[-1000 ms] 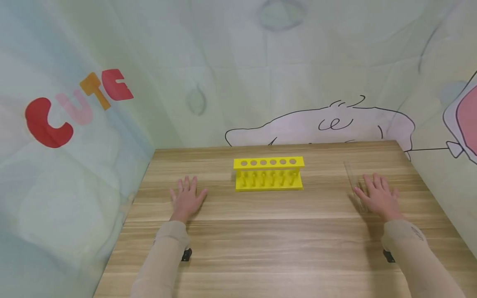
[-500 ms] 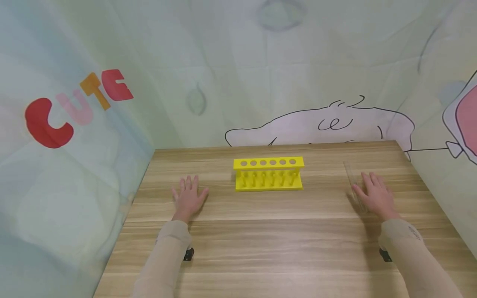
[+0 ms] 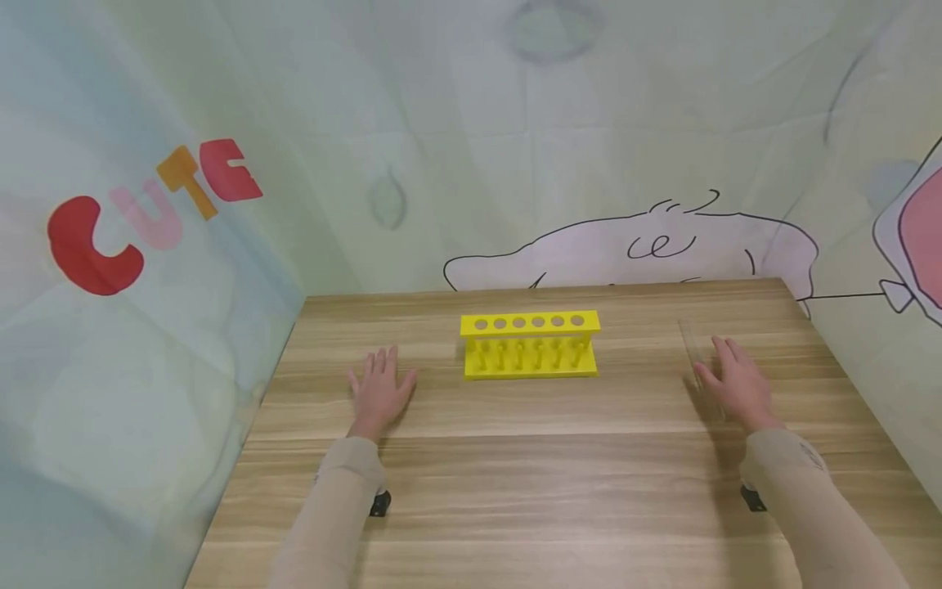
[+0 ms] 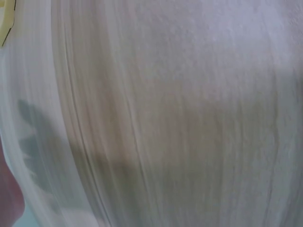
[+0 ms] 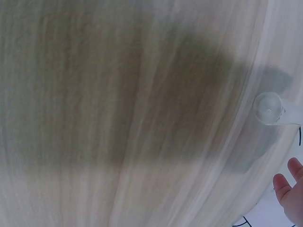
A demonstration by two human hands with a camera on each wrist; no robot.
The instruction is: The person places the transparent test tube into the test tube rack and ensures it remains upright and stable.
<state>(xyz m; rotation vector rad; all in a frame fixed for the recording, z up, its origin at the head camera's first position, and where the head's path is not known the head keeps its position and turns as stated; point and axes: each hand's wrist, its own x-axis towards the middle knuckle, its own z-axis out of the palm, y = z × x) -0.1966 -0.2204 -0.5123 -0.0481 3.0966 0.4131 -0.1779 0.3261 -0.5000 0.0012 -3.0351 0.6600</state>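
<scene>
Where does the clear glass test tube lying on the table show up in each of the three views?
Head: the test tube lies right of centre on the table, just left of the right hand.
Left wrist: not in it; only blurred wood grain.
Right wrist: only its rounded end shows, at the right edge, above the fingertips.
Shared landmark: the pale wood-grain table top, seen in all three views.

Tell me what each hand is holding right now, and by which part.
Nothing is held. The left hand lies flat on the table. The right hand rests open beside a clear test tube, thumb close to it; contact cannot be told.
</scene>
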